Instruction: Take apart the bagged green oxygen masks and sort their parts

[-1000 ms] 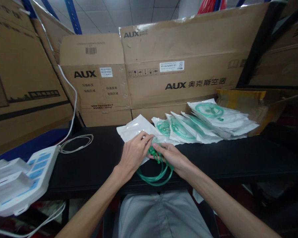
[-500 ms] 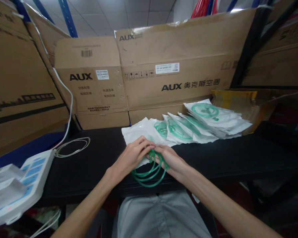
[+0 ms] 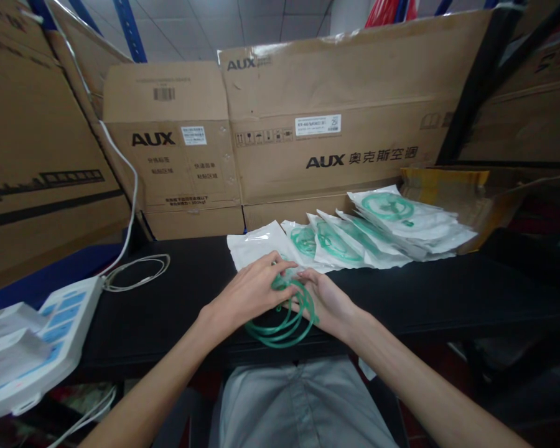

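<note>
Between my two hands, above the front edge of the black table (image 3: 182,330), is a coil of green plastic tubing (image 3: 280,339). My left hand (image 3: 256,283) curls its thumb and fingers around the upper part of the coil. From the other side my right hand (image 3: 329,302) supports the coil, its fingers partly hidden behind the loops. Just beyond my hands lies a flat white pouch (image 3: 256,242). To its right, several white pouches (image 3: 338,239) with green coiled tubing showing through overlap in a row, rising to a stack (image 3: 392,214).
Brown cardboard panels (image 3: 275,174) stand along the back of the table. At the left are a white power strip (image 3: 70,336) with plugs and a looped pale cable (image 3: 140,274). An open cardboard box (image 3: 452,186) with yellow tape sits behind the pouch stack.
My left hand's fingers have spread and shifted over the top of the coil. My right palm has turned more upward, and the two hands' fingertips have come slightly apart.
</note>
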Demonstrator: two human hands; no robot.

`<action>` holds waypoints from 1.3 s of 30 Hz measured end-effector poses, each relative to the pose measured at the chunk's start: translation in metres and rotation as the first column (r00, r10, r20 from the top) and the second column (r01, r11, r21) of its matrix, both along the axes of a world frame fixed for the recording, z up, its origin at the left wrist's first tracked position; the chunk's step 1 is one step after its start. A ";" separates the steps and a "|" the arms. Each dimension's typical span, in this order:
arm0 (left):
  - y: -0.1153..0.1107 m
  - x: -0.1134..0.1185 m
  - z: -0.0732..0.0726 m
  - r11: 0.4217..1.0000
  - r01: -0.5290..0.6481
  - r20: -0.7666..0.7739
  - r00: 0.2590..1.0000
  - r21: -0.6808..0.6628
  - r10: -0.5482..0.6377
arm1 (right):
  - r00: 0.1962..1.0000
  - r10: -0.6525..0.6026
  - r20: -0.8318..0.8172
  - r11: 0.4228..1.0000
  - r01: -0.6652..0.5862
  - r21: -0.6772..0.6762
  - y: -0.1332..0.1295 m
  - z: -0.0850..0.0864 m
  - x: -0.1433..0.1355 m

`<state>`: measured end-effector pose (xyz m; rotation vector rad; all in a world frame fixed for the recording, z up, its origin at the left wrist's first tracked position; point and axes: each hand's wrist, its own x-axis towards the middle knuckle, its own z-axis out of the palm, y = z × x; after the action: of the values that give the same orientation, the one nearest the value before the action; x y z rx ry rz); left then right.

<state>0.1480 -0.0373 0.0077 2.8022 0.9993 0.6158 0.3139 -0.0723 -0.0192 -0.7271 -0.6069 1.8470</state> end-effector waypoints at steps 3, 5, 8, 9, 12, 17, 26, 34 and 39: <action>-0.003 0.003 0.003 1.000 -0.019 -0.057 0.998 0.019 0.020 | 1.000 0.000 -0.008 1.000 0.000 0.005 0.002 -0.001 0.001; -0.005 0.005 0.005 0.998 -0.040 -0.069 0.997 0.040 0.042 | 1.000 0.013 -0.008 1.000 -0.013 0.006 0.002 -0.001 0.002; -0.007 0.008 0.007 0.990 -0.104 -0.087 0.990 0.098 0.113 | 0.999 0.035 -0.014 0.999 -0.035 0.012 0.001 0.000 0.002; -0.007 0.009 0.008 0.986 -0.124 -0.098 0.986 0.114 0.135 | 0.999 0.041 -0.019 0.999 -0.041 0.015 0.000 0.000 0.002; -0.008 0.010 0.012 0.982 -0.132 -0.160 0.975 0.133 0.153 | 0.997 0.063 -0.033 0.998 -0.062 0.024 0.000 0.000 0.003; -0.009 0.006 0.019 0.990 -0.056 -0.270 0.959 0.129 0.090 | 0.996 0.080 -0.043 0.996 -0.078 0.042 0.004 -0.006 0.006; -0.012 0.019 0.007 0.951 -0.245 -0.170 0.945 0.190 0.278 | 0.997 -0.074 -0.023 0.997 0.073 -0.032 0.000 -0.008 0.011; -0.008 0.026 -0.001 0.910 -0.351 -0.055 0.927 0.220 0.371 | 0.993 -0.120 0.004 0.991 0.120 0.051 -0.029 -0.004 0.013; -0.002 0.019 -0.004 0.954 -0.255 -0.017 0.965 0.156 0.261 | 0.944 -0.054 0.326 0.991 0.010 0.136 -0.044 -0.004 0.022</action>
<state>0.1668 -0.0398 0.0039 2.8445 1.3985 0.6985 0.3356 -0.1164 -0.0231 -0.9597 -0.9189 1.6481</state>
